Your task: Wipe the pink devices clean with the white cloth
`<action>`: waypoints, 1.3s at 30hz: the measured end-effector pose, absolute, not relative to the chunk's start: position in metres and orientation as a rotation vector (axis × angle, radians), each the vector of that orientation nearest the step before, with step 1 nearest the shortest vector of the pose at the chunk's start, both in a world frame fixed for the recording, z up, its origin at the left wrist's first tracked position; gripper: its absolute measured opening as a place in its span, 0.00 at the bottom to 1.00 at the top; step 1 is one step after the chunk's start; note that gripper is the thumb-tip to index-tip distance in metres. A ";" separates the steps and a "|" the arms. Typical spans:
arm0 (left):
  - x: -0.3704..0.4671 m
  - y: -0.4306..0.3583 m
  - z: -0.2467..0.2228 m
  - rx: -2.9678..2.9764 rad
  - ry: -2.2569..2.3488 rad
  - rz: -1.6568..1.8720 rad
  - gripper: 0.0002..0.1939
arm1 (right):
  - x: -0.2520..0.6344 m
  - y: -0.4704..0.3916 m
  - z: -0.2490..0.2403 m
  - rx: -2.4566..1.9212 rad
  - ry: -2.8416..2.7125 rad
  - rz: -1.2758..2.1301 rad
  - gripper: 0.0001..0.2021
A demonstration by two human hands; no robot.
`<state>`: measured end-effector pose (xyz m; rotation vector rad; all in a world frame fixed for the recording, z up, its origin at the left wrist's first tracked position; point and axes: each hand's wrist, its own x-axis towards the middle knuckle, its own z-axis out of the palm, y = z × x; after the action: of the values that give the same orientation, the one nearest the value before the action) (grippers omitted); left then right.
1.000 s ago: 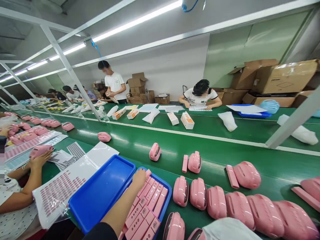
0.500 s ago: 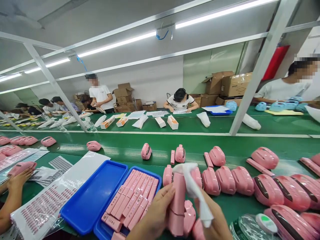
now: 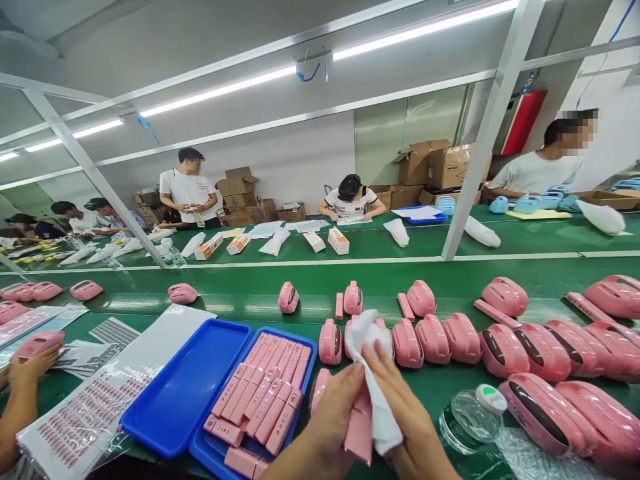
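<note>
My left hand (image 3: 327, 427) grips a flat pink panel (image 3: 360, 433) at the bottom centre. My right hand (image 3: 407, 423) holds a white cloth (image 3: 373, 363) pressed against the panel's upper part. To the left lies a blue tray (image 3: 203, 452) filled with several pink button strips (image 3: 265, 393), beside an empty blue tray (image 3: 180, 393). A row of pink device shells (image 3: 463, 337) lies on the green belt just beyond my hands.
A plastic water bottle (image 3: 467, 420) lies at my right. A neighbour's hand (image 3: 30, 363) at left holds a pink shell (image 3: 37, 343) over label sheets (image 3: 90, 407). Other people work across the green conveyor (image 3: 250, 290) among white boxes (image 3: 339, 240) and cartons (image 3: 440, 163). A metal post (image 3: 480, 133) rises at the right.
My left hand left the strip tray and came to hold a pink panel. My right hand brought the white cloth onto it. The view swung right and down.
</note>
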<state>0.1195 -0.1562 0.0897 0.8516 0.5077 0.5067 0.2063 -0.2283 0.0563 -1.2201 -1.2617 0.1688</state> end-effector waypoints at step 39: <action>0.097 -0.147 0.084 1.045 0.508 0.584 0.29 | 0.198 -0.258 0.036 -1.290 -0.369 0.713 0.21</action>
<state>0.0970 -0.1470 0.0840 1.0449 0.5083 0.5837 0.1980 -0.2583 0.0357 -1.2904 -0.3688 0.7130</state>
